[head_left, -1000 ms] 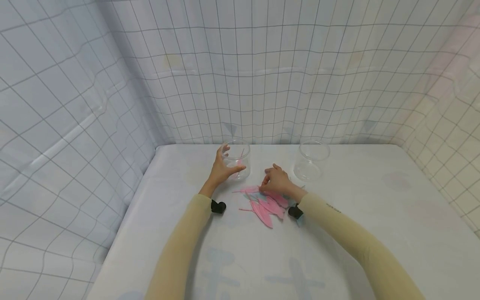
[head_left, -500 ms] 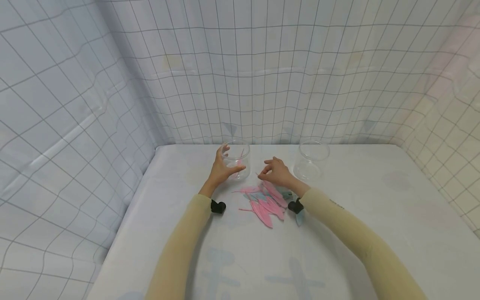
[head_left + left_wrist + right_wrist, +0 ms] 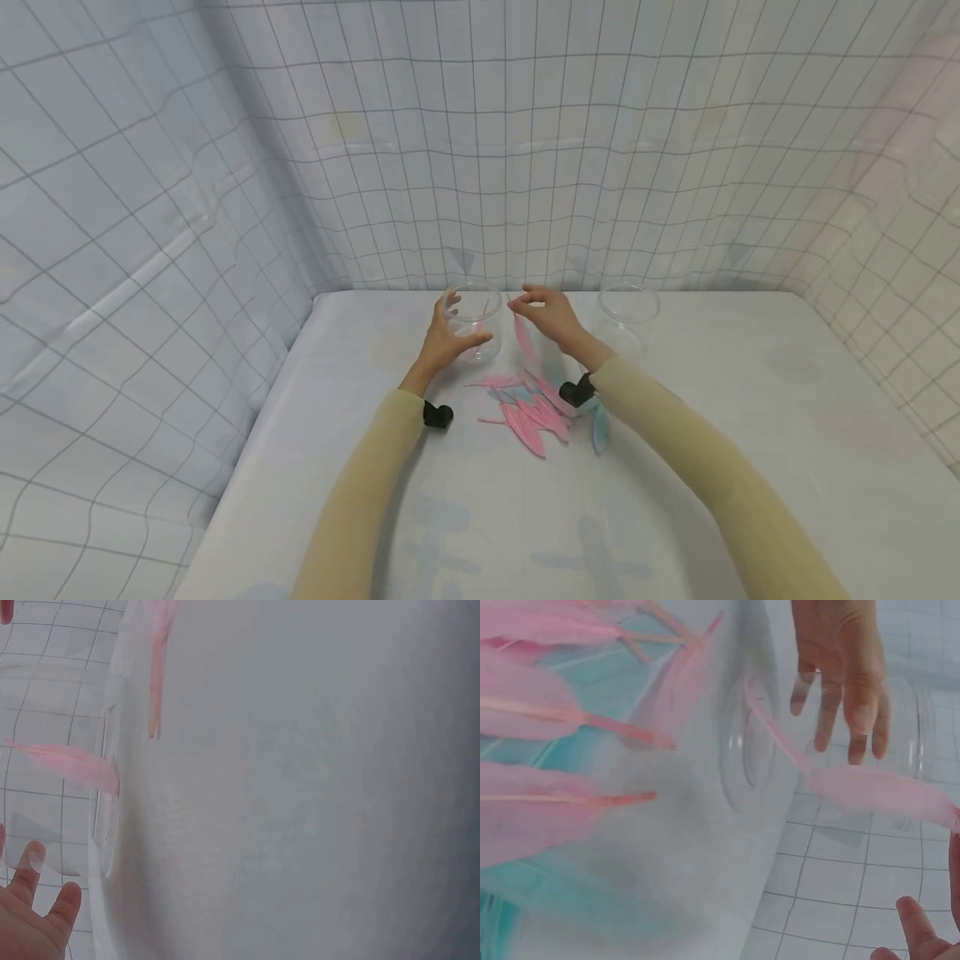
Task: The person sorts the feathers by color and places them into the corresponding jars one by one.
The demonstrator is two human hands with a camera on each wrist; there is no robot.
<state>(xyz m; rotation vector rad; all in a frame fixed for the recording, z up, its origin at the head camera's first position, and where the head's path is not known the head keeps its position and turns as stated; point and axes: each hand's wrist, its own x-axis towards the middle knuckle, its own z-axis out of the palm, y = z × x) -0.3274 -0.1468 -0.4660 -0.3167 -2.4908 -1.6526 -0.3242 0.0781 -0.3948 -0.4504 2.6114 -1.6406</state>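
Observation:
My left hand (image 3: 442, 340) holds the side of a clear round jar (image 3: 495, 335), fingers behind it and thumb in front. Inside that jar leans a pink feather (image 3: 71, 766), seen through the wall in the left wrist view. To the right of the jar, my right hand (image 3: 551, 317) pinches another pink feather (image 3: 523, 340) by its upper end, so it hangs down. In the right wrist view this feather (image 3: 885, 793) appears in front of the jar. Below both hands lies a loose pile of pink feathers (image 3: 527, 425) and blue feathers (image 3: 599, 429).
A second clear jar (image 3: 630, 312) stands to the right, partly behind my right wrist. Both jars are near the back edge of the white-covered table (image 3: 487, 508). Gridded cloth (image 3: 540, 167) hangs behind and along both sides.
My right hand has lifted a pink feather from the pile and moved up, level with the left jar's rim. My left hand has stayed on its jar.

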